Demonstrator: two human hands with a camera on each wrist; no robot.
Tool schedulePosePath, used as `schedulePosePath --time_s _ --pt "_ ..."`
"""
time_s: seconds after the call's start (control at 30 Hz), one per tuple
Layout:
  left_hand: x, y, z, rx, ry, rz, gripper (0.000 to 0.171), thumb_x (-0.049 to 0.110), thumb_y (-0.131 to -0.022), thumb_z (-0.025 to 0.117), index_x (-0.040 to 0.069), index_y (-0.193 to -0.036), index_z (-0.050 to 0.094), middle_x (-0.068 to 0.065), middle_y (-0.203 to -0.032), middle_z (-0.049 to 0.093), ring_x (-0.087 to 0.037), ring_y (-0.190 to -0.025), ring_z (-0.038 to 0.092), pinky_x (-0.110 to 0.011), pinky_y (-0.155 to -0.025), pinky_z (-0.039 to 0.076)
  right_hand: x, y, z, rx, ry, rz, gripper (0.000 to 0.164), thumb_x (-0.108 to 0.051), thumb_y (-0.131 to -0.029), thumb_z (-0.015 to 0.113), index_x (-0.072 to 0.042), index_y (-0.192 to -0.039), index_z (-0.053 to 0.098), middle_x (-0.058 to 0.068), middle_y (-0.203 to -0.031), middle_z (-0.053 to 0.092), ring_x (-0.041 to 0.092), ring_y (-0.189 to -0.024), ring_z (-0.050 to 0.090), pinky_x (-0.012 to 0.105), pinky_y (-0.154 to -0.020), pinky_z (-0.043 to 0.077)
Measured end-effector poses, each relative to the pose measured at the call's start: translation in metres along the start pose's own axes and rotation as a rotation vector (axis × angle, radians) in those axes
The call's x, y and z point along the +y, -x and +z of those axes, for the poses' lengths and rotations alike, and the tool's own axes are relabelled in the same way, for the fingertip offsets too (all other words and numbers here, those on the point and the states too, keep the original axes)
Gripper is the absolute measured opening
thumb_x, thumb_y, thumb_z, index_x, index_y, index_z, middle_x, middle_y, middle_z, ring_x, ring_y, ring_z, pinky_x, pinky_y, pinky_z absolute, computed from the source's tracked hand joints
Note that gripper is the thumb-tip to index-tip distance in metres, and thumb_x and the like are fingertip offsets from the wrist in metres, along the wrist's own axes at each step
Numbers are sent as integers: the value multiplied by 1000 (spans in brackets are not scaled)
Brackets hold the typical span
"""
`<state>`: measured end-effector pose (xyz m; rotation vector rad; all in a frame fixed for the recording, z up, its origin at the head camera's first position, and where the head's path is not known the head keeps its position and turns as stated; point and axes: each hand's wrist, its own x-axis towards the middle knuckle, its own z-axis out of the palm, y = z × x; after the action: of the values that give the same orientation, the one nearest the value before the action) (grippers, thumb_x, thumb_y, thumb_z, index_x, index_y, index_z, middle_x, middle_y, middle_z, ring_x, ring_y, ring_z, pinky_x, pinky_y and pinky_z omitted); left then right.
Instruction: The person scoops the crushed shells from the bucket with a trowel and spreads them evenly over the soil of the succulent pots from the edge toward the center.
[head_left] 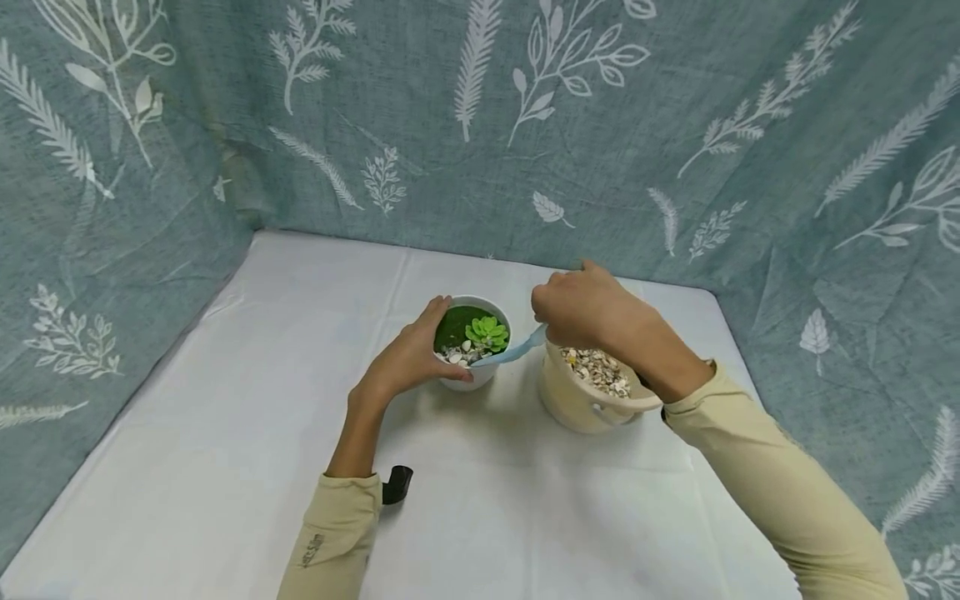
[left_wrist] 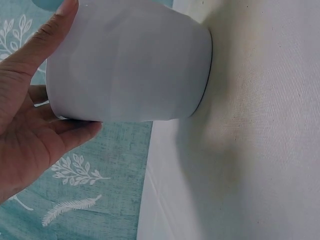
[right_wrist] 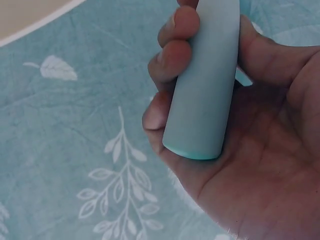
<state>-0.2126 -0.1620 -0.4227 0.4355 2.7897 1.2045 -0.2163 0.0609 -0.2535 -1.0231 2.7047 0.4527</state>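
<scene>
My left hand (head_left: 405,358) holds a white plant pot (left_wrist: 130,65), thumb on the near side and fingers round the far side. Inside the pot a green succulent (head_left: 487,333) stands on a dark green surface, with pale pebbles (head_left: 456,354) along the near edge. My right hand (head_left: 585,310) grips the thick handle of a small light-blue shovel (right_wrist: 205,85), fingers wrapped round it. The shovel slants down to the left, its tip over the pot's near right rim by the pebbles. Its blade shows only from the side.
A cream bucket (head_left: 562,400) filled with mixed pebbles (head_left: 597,371) stands right of the pot, partly under my right hand and forearm. A white cloth (head_left: 247,400) covers the table. Blue-green leaf-print fabric (head_left: 420,108) hangs at the back and sides. A black piece (head_left: 398,483) sits beside my left sleeve.
</scene>
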Motion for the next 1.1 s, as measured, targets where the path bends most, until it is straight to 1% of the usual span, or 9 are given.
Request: schedulePosePath --time_s 0.13,0.23,0.37,0.47,0.63,0.73,0.87,0.97,1.1 --pt "0 1 2 -3 3 16 118 50 -61 80 20 -149 7 -6 -154 5 -32 -136 21 -52 -102 29 11 15 2 56 -70 -5 24 -3 -85 53 -20 -68 59 -7 -62 49 12 -62 40 37 -73 25" --pt "1 2 1 1 1 25 118 56 -60 78 22 -149 6 -3 -154 5 -30 -137 19 -52 -103 29 22 29 7 138 -103 8 32 -7 -90 53 -20 -61 47 -5 -55 29 13 -57 23 37 -67 17" --pt "0 4 -3 23 -10 18 117 53 -61 79 25 -148 6 -2 -154 5 -30 -137 18 -53 -102 29 37 42 18 249 -100 38 22 -18 -93 54 -20 -72 58 -4 -60 40 15 -59 32 33 -62 18" --pt "0 4 -4 20 -8 17 115 49 -62 80 27 -148 6 -3 -154 4 -31 -137 18 -54 -102 29 49 50 30 314 -108 65 11 -20 -92 56 -16 -90 66 -2 -72 51 17 -66 44 30 -58 29" --pt "3 4 -3 9 -6 18 116 52 -60 79 32 -148 5 -6 -154 -4 -34 -139 8 -57 -102 25 72 65 49 412 -108 108 21 -19 -87 63 -9 -105 66 2 -75 53 18 -61 46 29 -50 38" --pt "16 2 1 97 -56 66 120 60 -57 77 36 -147 3 -5 -153 -10 -30 -139 -4 -58 -106 14 86 76 58 480 -47 131 15 -20 -83 68 -10 -94 69 1 -70 50 18 -57 44 31 -47 39" --pt "48 -1 15 211 -129 228 115 66 -61 70 33 -148 3 -1 -153 -8 -22 -140 -7 -54 -109 9 100 78 70 513 49 126 10 -18 -79 72 -10 -76 67 1 -66 50 21 -55 47 36 -46 42" --pt "74 -5 34 201 -114 351 106 63 -68 66 29 -148 7 2 -154 -4 -21 -140 4 -49 -108 22 106 71 79 476 123 95 12 -13 -77 72 -10 -70 64 3 -66 52 22 -57 50 38 -43 42" --pt "100 -14 62 114 -70 368 108 64 -68 65 26 -148 5 6 -153 -9 -22 -138 14 -42 -102 35 106 58 91 424 221 48 18 -1 -73 72 -13 -64 60 5 -66 52 24 -59 50 37 -40 39"
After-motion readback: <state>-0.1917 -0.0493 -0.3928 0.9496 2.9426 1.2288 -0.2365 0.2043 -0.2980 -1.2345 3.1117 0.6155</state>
